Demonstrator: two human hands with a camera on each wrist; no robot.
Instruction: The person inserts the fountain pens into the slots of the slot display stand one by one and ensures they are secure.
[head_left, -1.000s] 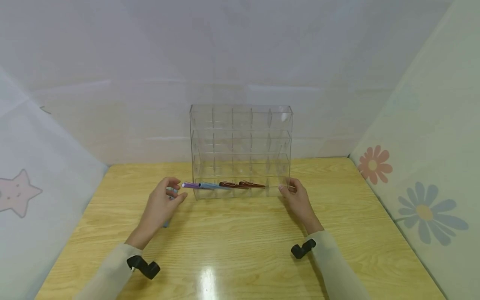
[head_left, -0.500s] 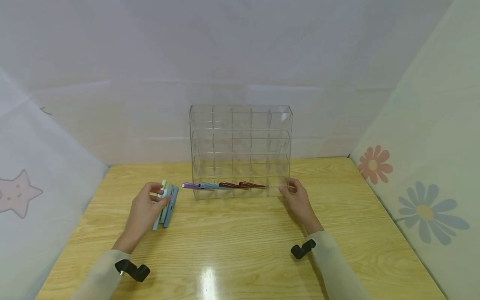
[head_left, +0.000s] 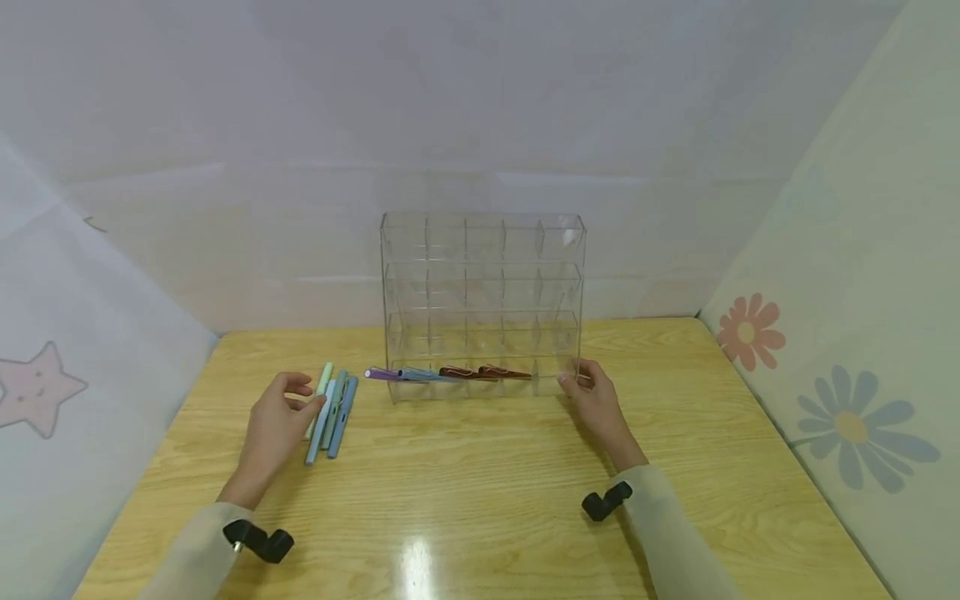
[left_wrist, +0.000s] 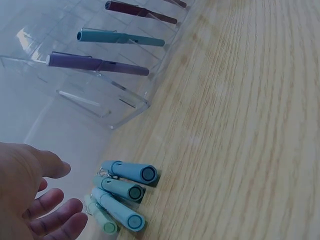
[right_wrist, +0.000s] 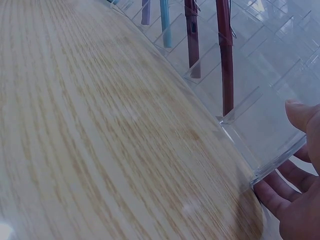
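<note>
A clear acrylic pen rack (head_left: 483, 275) with rows of compartments stands at the back of the table. In its lowest row lean a purple pen (left_wrist: 75, 62), a blue pen (left_wrist: 120, 37) and two dark red pens (right_wrist: 227, 75). My right hand (head_left: 596, 404) holds the rack's lower right side, thumb in front and fingers around the outside edge. Left of the rack lie a dark blue pen (left_wrist: 131, 171), a grey-green pen (left_wrist: 120, 188), a light blue pen (left_wrist: 120, 209) and a pale green pen (left_wrist: 102, 216). Beside them, my left hand (head_left: 273, 429) has loosely bent fingers and holds nothing.
The wooden table (head_left: 480, 500) runs back to a pale cloth wall (head_left: 480, 100). Cloth sides flank it, with a printed star (head_left: 37, 387) on the left and flowers (head_left: 851, 425) on the right.
My left hand has moved left, away from the rack, to the near left of the loose pens, bringing them into view. My right hand has stayed at the rack.
</note>
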